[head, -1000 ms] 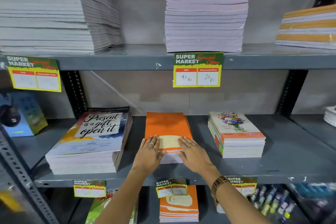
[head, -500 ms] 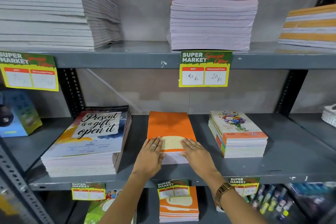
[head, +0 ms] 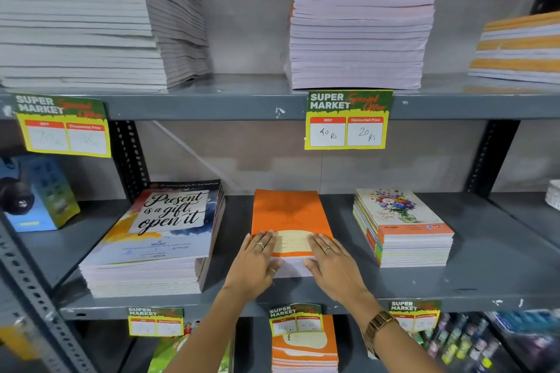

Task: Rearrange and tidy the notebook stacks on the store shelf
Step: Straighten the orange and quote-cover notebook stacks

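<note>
A stack of orange-covered notebooks [head: 289, 212] lies in the middle of the grey middle shelf [head: 491, 257]. My left hand [head: 254, 263] clasps the stack's near left corner, fingers flat on the top cover and thumb against the front edge. My right hand [head: 333, 266] clasps the near right corner the same way, with a gold watch on its wrist. To the left sits a larger stack topped by a "Present is a gift, open it" cover [head: 157, 236]. To the right stands a stack with a flower-bouquet cover [head: 400, 224].
On the upper shelf stand a tall grey-white stack [head: 91, 18], a lilac stack [head: 360, 39] and an orange-striped stack [head: 518, 48]. Price tags [head: 347, 121] hang from the shelf edges. A blue box [head: 39, 194] sits far left. More orange notebooks [head: 304, 345] lie on the lower shelf.
Both hands stay on the orange stack's near corners. The stack has shifted slightly deeper on the shelf, and my view has drifted left and closer.
</note>
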Available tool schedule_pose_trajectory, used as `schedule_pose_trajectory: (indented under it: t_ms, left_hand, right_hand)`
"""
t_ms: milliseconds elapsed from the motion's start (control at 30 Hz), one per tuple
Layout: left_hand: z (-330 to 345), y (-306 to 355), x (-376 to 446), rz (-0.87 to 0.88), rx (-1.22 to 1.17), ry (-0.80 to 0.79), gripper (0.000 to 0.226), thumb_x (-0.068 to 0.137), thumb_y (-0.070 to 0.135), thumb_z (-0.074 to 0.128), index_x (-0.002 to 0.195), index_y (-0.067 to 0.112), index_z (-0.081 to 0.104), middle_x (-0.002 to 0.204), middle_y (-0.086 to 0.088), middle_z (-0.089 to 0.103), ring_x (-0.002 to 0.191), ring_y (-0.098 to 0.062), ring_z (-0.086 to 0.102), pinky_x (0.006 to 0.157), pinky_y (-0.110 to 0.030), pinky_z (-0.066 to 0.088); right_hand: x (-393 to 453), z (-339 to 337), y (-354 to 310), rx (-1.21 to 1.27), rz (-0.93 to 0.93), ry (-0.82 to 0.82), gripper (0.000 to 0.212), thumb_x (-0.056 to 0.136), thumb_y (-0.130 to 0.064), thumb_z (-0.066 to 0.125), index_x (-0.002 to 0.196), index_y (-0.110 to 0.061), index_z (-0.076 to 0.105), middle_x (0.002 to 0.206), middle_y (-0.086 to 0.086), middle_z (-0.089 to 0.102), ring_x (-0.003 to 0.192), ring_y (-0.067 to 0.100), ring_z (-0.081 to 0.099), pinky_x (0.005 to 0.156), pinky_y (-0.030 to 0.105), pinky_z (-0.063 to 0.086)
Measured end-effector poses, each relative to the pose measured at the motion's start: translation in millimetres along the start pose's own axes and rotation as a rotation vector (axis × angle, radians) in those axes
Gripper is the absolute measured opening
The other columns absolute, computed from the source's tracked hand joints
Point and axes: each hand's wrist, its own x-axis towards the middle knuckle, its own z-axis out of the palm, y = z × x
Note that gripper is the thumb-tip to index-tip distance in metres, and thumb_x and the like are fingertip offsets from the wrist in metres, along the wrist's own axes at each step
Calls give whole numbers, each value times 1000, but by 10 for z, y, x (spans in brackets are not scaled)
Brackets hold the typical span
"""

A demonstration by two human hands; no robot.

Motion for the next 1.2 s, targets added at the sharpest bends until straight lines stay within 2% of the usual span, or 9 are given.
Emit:
schedule_pose_trajectory:
  t_ms: [133,233,500,633,767,900,1033,1133,1200]
  left_hand:
    - [-145,-129,-125,-20,30,142,79,82,58,17,146,12,14,158,-5,15,145,-20,1,111,-40,-11]
    - [-245,-308,-232,-72,6,221,76,83,50,38,144,9,22,155,-9,23,144,-24,7,119,-32,-14]
    - [-388,-918,-663,-230,106,177,84,78,54,22,145,6,12,157,-12,13,145,-30,7,118,-39,-5]
    - [-396,-1176,-840,-274,45,139,111,64,83,-5,146,9,7,158,-9,8,146,-26,3,116,-38,-4]
    - [-381,-1354,-944,-316,6,119,122,53,82,-25,147,12,10,158,-7,12,147,-23,5,117,-37,-7]
    - [-379,-1531,-1045,-304,37,160,105,67,75,-21,145,20,23,154,-2,30,144,-22,21,118,-42,9]
    - [-420,-1702,-1123,-292,47,165,98,72,71,-21,144,22,26,152,-2,33,142,-24,25,118,-41,14]
    - [-454,-1838,-1170,-300,41,143,99,71,71,-22,144,24,26,153,-2,31,143,-24,24,118,-43,15]
    - [-470,-1924,-1186,-301,37,133,99,71,71,-22,143,25,27,153,-1,31,143,-24,24,117,-45,17]
  right_hand:
    - [-2,-72,-120,90,100,127,82,95,-50,-3,124,-8,61,121,5,68,114,22,63,101,37,37]
    - [94,-95,-275,184,92,199,86,92,-52,-5,131,-3,53,132,11,59,125,28,54,107,37,25]
    - [331,-101,-1001,236,-168,207,52,91,-31,32,127,-4,57,131,9,61,123,23,56,107,41,26]
    - [403,-81,-1355,203,-320,130,54,89,-34,33,129,-6,56,134,8,58,124,22,55,107,41,24]
    - [476,-75,-1658,214,-416,47,61,94,-41,25,147,-10,28,156,4,26,145,17,22,111,25,-2]
    - [520,-41,-1906,238,-437,-60,58,99,-36,32,149,-10,20,159,5,17,147,16,13,114,21,2]
    - [520,16,-2079,231,-417,-100,63,99,-46,21,149,-8,19,159,7,16,147,17,10,118,26,6]
    - [538,81,-2166,218,-422,-94,104,71,-68,-17,149,-8,18,159,8,17,147,17,10,114,22,-3]
    - [556,157,-2221,176,-441,-66,100,75,-66,-15,149,-7,18,158,10,18,147,20,11,115,25,-3]
